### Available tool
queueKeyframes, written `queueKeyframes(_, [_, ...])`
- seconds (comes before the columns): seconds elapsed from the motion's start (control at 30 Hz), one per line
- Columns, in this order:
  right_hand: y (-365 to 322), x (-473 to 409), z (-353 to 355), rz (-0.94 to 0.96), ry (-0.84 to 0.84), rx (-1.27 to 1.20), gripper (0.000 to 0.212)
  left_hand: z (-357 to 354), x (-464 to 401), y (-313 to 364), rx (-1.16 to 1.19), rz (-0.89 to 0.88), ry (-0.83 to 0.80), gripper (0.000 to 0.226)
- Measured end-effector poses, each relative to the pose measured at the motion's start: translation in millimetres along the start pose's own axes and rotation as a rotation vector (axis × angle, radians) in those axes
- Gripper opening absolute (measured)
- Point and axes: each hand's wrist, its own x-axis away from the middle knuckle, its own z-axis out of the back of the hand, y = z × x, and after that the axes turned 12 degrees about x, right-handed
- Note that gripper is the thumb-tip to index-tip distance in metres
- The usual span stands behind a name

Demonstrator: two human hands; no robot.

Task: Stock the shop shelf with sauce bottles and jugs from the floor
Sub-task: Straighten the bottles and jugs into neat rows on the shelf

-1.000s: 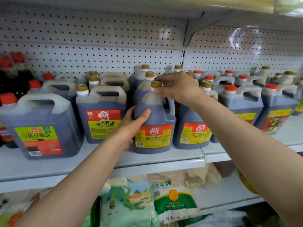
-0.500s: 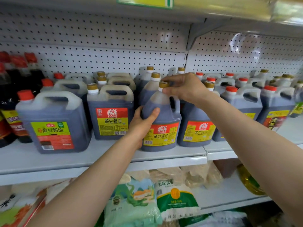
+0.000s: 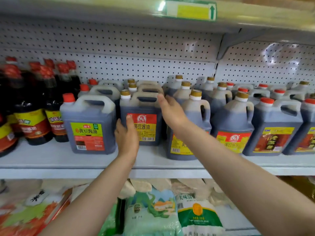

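Fingers wide on both my hands: left hand [image 3: 127, 133] touches the square soy sauce jug [image 3: 141, 123], right hand [image 3: 170, 111] hovers beside its handle.

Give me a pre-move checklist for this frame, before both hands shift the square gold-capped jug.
1. Left hand on the square jug: ok, fingers straight against its label side.
2. Right hand on the jug: ok, open at its handle end; firm contact cannot tell.
3. Jug upright on the shelf: ok.
4. Gold cap in place: ok.
5. Round jug on the right standing upright: ok.
6. Room behind the square jug: not ok, more jugs stand there.
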Motion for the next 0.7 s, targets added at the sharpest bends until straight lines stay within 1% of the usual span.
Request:
queueKeyframes(0.07, [17, 8, -26, -0.069, -0.006, 0.0, 0.066, 4, -8, -7, -0.005, 0.081, -0.072, 0.069])
queueKeyframes(0.17, [42, 21, -57, -0.099, 0.013, -0.013, 0.072, 8, -16, -14, -0.046, 0.086, -0.147, 0.068])
queueKeyframes(0.3, [62, 32, -82, -0.145, 0.019, -0.124, 0.074, 12, -19, -21, -0.093, 0.071, -0.196, 0.066])
queueKeyframes(0.37, [69, 30, -89, -0.209, 0.01, -0.164, 0.076, 14, -17, -24, -0.105, 0.08, -0.215, 0.066])
queueKeyframes(0.53, [75, 29, -97, -0.265, -0.028, -0.152, 0.082, 19, -20, -30, -0.141, 0.113, -0.257, 0.069])
queueKeyframes(0.57, [74, 28, -98, -0.268, -0.028, -0.15, 0.088, 19, -21, -30, -0.139, 0.127, -0.264, 0.07])
queueKeyframes(0.63, [73, 25, -102, -0.268, -0.015, -0.162, 0.108, 19, -21, -27, -0.124, 0.159, -0.267, 0.074])
queueKeyframes(0.67, [75, 22, -104, -0.275, -0.01, -0.175, 0.113, 18, -20, -24, -0.121, 0.177, -0.264, 0.076])
queueKeyframes(0.7, [77, 19, -106, -0.287, -0.008, -0.186, 0.112, 17, -19, -22, -0.12, 0.194, -0.259, 0.079])
